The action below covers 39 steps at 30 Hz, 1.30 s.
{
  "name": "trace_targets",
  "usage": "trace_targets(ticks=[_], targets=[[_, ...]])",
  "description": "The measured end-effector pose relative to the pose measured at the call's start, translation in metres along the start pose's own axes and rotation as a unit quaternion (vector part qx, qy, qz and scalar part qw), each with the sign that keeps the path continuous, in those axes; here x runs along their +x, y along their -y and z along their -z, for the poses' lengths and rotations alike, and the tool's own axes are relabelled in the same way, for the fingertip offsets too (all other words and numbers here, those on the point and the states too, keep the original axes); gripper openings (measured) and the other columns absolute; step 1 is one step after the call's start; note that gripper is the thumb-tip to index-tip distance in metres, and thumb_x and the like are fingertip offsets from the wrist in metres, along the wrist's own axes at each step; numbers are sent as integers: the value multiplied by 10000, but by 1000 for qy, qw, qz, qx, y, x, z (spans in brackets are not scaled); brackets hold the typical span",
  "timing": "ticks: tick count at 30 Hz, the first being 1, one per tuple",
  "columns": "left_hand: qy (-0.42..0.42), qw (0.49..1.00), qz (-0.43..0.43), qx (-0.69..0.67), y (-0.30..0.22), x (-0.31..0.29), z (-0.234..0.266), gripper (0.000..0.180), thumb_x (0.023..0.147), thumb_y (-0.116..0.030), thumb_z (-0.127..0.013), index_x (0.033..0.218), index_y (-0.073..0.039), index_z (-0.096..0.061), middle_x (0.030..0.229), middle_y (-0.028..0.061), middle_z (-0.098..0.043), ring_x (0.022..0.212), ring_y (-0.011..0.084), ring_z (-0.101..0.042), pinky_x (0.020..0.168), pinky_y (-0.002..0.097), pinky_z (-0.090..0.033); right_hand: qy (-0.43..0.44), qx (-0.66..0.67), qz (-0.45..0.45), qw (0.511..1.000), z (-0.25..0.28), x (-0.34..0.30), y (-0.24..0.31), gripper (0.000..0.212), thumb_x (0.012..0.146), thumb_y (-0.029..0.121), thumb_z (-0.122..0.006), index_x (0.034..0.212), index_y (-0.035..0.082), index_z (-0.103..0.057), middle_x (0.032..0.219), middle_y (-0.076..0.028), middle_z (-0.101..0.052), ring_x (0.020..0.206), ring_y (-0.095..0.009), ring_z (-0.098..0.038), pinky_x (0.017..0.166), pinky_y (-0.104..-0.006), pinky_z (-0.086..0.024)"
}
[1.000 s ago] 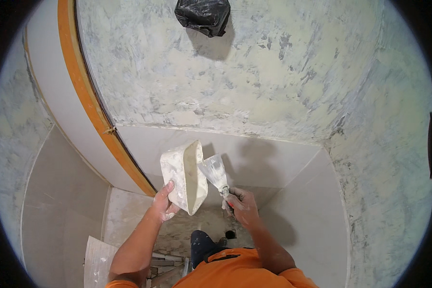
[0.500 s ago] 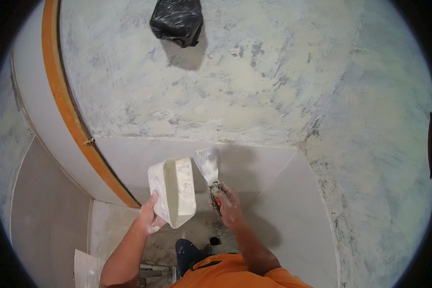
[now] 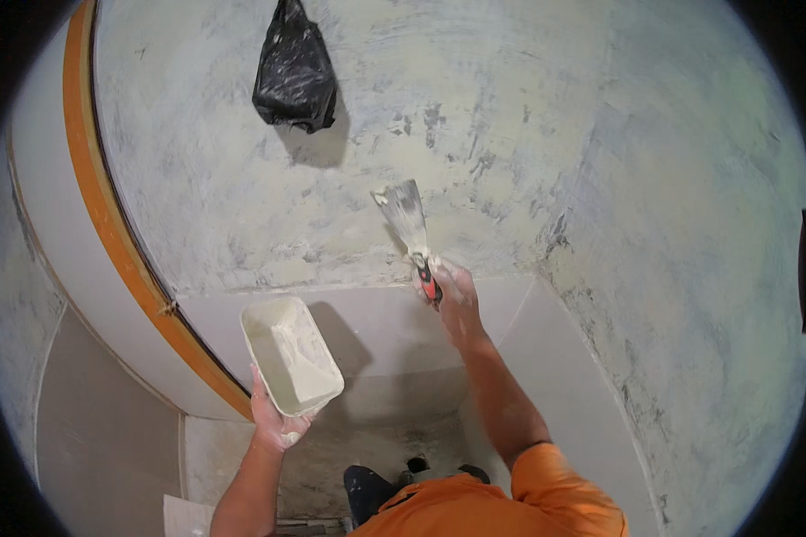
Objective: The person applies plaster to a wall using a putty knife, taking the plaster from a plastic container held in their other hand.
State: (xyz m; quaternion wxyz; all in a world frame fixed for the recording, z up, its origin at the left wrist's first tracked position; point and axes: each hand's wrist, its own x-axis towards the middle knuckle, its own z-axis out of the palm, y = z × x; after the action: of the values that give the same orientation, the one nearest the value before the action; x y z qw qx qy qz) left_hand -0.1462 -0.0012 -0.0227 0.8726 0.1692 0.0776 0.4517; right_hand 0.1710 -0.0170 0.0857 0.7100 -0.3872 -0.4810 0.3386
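My left hand (image 3: 276, 413) grips a white rectangular plastic tub (image 3: 251, 336) by its lower side, the opening facing up toward me. Pale paste (image 3: 304, 362) coats part of the tub's inside. A putty knife (image 3: 405, 217) with a red and black handle is held in my right hand (image 3: 452, 300). Its wide blade points up toward the patchy plastered wall (image 3: 484, 215), with whitish paste on the metal and a small lump at its left corner. Whether the blade touches the wall I cannot tell. White smears mark both hands.
A black plastic bag (image 3: 297, 80) hangs on the wall at the upper left. An orange-edged frame (image 3: 107, 224) curves down the left side. Smooth grey panels (image 3: 376, 327) line the lower wall. Below, the dirty floor (image 3: 349, 438) shows near my legs.
My right hand has moved up from the tub's side, bringing the putty knife in front of the plastered wall. The tub has swung slightly left and tipped, showing more of its inside.
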Motion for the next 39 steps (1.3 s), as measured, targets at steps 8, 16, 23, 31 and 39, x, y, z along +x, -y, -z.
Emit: trace_targets(ticks=[8,16,23,31,39], targets=[[-5,999,15,37,4,7,7,855,938,-752,-374,1524,-128,-358,1482,136,-476,1311,378,-516,1072,551,-453,8,-133,81,988,3,47,44,292,952,95,-632,1213,-30,-674,840,3,-610,716,-54,-500,601,-217,-406],[1,1000,-6,11,6,2,-6,844,932,-746,-400,1509,-129,-380,1462,131,-500,1297,375,-529,1035,549,-485,12,-215,92,972,14,55,93,325,929,113,-671,1217,-36,-681,891,-12,-658,802,-97,-533,738,-238,-445],[28,996,-75,43,7,1,-48,885,875,-721,-541,1503,-117,-385,1467,143,-494,1303,382,-533,1063,570,-468,27,-348,187,918,50,61,124,293,923,153,-654,1163,-10,-700,898,-117,-687,855,-168,-616,832,-305,-480],[116,983,-106,93,11,57,-132,892,934,-705,-446,1552,-85,-273,1533,182,-391,1377,381,-455,1138,532,-413,35,-703,256,663,39,77,153,457,964,155,-537,1421,153,-523,1154,-239,-617,895,-388,-656,806,-455,-536],[177,976,-121,41,33,92,-161,907,919,-707,-475,1545,-79,-283,1510,176,-424,1341,394,-497,1091,542,-470,6,-735,496,463,40,145,125,473,893,94,-551,1363,147,-572,1148,-274,-619,753,-291,-690,553,-376,-558]])
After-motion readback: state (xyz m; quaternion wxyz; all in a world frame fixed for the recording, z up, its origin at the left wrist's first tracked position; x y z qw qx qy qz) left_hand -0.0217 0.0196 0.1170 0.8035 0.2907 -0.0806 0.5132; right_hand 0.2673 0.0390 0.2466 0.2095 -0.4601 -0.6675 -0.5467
